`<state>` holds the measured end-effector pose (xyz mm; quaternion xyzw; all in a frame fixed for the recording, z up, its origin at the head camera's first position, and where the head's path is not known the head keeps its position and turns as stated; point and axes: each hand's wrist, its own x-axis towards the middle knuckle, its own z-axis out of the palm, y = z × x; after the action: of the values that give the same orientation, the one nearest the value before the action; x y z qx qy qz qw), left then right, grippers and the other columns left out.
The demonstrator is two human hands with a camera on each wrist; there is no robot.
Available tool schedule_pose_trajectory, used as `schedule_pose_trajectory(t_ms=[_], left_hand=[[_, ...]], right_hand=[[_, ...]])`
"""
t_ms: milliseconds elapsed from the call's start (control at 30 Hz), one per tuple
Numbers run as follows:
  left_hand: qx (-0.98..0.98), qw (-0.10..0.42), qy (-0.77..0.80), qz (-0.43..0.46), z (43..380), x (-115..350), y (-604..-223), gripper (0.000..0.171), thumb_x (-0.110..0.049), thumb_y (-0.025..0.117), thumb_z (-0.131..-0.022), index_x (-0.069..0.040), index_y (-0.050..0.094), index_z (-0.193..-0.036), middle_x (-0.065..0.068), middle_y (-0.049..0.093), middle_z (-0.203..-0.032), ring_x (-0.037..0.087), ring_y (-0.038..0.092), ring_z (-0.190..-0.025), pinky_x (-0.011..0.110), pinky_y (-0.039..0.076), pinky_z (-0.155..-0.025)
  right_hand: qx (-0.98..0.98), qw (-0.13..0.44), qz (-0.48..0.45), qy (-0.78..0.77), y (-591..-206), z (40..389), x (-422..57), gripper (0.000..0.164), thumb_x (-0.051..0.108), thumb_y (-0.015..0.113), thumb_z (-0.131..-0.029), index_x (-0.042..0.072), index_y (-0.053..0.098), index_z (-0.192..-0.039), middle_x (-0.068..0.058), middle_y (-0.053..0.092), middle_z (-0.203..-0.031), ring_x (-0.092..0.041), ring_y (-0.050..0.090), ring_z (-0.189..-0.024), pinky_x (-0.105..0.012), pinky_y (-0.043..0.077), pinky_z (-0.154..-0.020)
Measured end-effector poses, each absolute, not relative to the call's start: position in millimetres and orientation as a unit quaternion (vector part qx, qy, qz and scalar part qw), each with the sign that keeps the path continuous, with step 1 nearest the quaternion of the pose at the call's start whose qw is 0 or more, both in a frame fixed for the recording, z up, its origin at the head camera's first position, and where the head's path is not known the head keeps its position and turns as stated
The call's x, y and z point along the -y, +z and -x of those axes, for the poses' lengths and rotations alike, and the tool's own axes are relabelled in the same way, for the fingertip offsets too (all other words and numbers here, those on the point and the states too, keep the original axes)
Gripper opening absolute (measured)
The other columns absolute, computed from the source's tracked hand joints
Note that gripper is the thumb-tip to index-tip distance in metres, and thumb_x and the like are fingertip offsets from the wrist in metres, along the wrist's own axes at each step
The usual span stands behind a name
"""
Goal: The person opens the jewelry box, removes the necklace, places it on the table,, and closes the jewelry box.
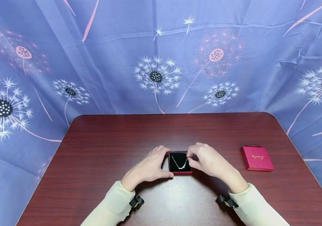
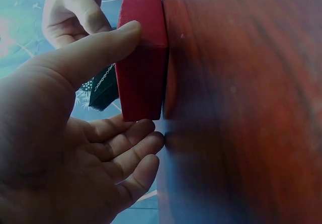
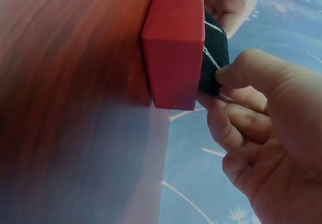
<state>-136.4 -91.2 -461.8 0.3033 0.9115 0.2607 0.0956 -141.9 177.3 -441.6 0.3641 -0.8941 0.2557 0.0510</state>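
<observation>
A small red jewelry box base (image 1: pixel 181 173) sits on the table in the head view. Inside it is a black padded insert (image 1: pixel 179 155) bearing a fine silver necklace (image 1: pixel 182 167). My left hand (image 1: pixel 150 164) grips the box from its left side, with the thumb on a near corner of the red wall (image 2: pixel 143 78) and the fingers at the far side. With thumb and fingers my right hand (image 1: pixel 207 160) pinches the right edge of the insert (image 3: pixel 217 40). Both wrist views show the insert tilted, partly raised out of the box.
A red box lid (image 1: pixel 258 158) with gold lettering lies on the right of the dark wooden table (image 1: pixel 107 138). Behind the table hangs a blue cloth (image 1: pixel 115 62) printed with dandelions. Each cuff carries a small black wrist device (image 1: pixel 136 202).
</observation>
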Motion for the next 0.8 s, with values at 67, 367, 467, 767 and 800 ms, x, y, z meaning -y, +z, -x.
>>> schedule_pose_trajectory(t_ms=[67,367,467,767,800], left_hand=[[-0.912,0.097,0.261,-0.301,136.3,91.1,-461.7,0.089,-0.044,0.091,-0.083,-0.002,0.050,-0.149,0.007,0.058,-0.135,0.023,0.052,-0.132,0.041,0.038,-0.119],[-0.911,0.097,0.261,-0.303,135.9,91.1,-461.4,0.088,-0.043,0.090,-0.083,-0.001,0.050,-0.149,0.007,0.058,-0.134,0.023,0.052,-0.131,0.041,0.038,-0.119],[-0.911,0.096,0.262,-0.303,136.3,91.0,-461.2,0.088,-0.043,0.090,-0.083,-0.001,0.050,-0.149,0.007,0.058,-0.134,0.022,0.053,-0.130,0.040,0.039,-0.118],[-0.911,0.094,0.264,-0.303,136.1,91.0,-461.0,0.086,-0.043,0.091,-0.083,-0.002,0.051,-0.147,0.005,0.058,-0.132,0.021,0.053,-0.127,0.039,0.041,-0.116],[-0.911,0.094,0.264,-0.303,136.0,90.9,-460.9,0.086,-0.043,0.091,-0.082,-0.002,0.051,-0.146,0.005,0.058,-0.132,0.021,0.053,-0.127,0.039,0.041,-0.115]], right_hand=[[0.892,0.038,-0.360,0.271,-441.3,142.5,-178.7,0.016,0.004,0.076,-0.086,0.018,0.070,-0.087,0.013,0.065,-0.084,-0.009,0.058,-0.076,-0.028,0.051,-0.068],[0.881,-0.018,-0.330,0.337,-440.9,143.5,-180.8,0.014,0.005,0.074,-0.093,0.018,0.068,-0.093,0.016,0.065,-0.071,-0.005,0.058,-0.063,-0.026,0.049,-0.061],[0.870,-0.049,-0.318,0.374,-441.9,143.7,-180.4,0.015,0.003,0.074,-0.095,0.013,0.064,-0.100,0.008,0.068,-0.070,-0.009,0.066,-0.060,-0.026,0.051,-0.063],[0.881,-0.026,-0.280,0.381,-445.2,146.0,-178.0,0.023,0.003,0.077,-0.092,0.007,0.072,-0.114,0.002,0.074,-0.102,-0.010,0.068,-0.089,-0.036,0.059,-0.079],[0.881,-0.023,-0.279,0.382,-445.8,146.2,-177.9,0.022,0.003,0.077,-0.092,0.009,0.073,-0.113,0.003,0.074,-0.102,-0.010,0.068,-0.090,-0.036,0.059,-0.079]])
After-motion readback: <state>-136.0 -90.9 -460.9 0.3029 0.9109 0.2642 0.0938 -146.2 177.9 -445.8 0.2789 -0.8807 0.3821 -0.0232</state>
